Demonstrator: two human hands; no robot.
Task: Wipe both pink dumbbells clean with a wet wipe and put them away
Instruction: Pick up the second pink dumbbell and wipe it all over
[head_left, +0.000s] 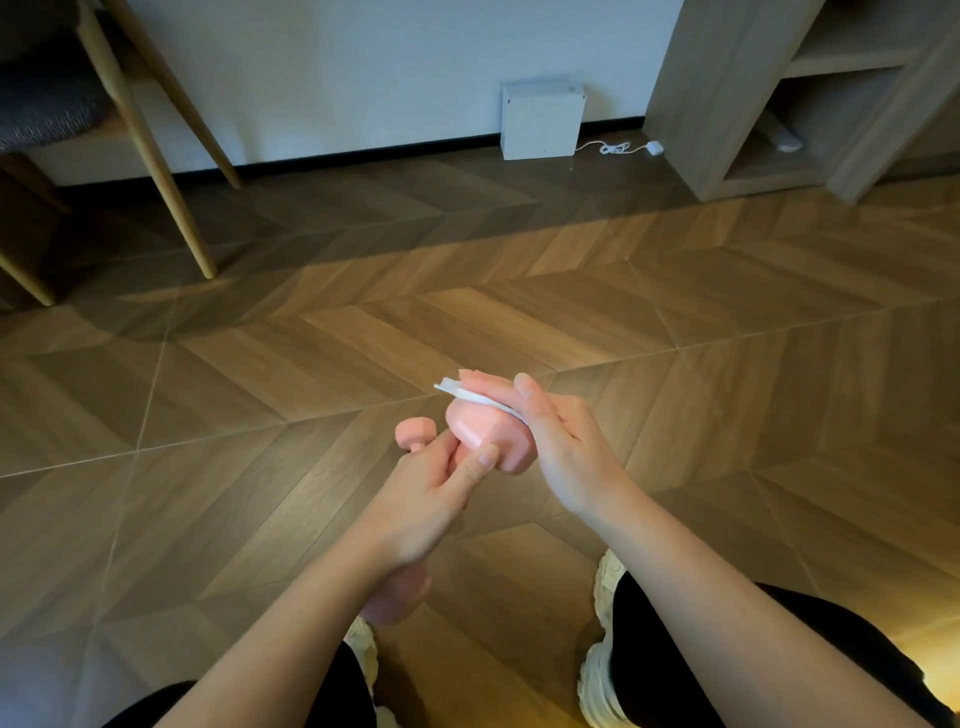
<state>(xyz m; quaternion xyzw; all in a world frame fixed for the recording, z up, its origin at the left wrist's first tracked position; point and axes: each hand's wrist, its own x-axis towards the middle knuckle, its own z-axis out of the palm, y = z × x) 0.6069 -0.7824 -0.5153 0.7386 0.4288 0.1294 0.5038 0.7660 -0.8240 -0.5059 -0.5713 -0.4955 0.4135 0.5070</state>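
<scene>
My left hand (436, 493) grips a pink dumbbell (491, 441) by its handle, with one head tilted up and away from me. My right hand (545, 436) lies flat over that head, its straight fingers pressing a white wet wipe (467, 396) against the top. A second pink dumbbell head (415, 430) with a stub of handle shows on the floor just left of my left hand. Another pink end (402, 597) peeks out blurred under my left wrist; I cannot tell which dumbbell it belongs to.
I am over a herringbone wood floor (260, 389), my white shoes (602, 654) at the bottom. Wooden chair legs (156, 171) stand far left. A white box (540, 122) with a cable sits by the wall, and an open wooden shelf unit (769, 130) stands far right.
</scene>
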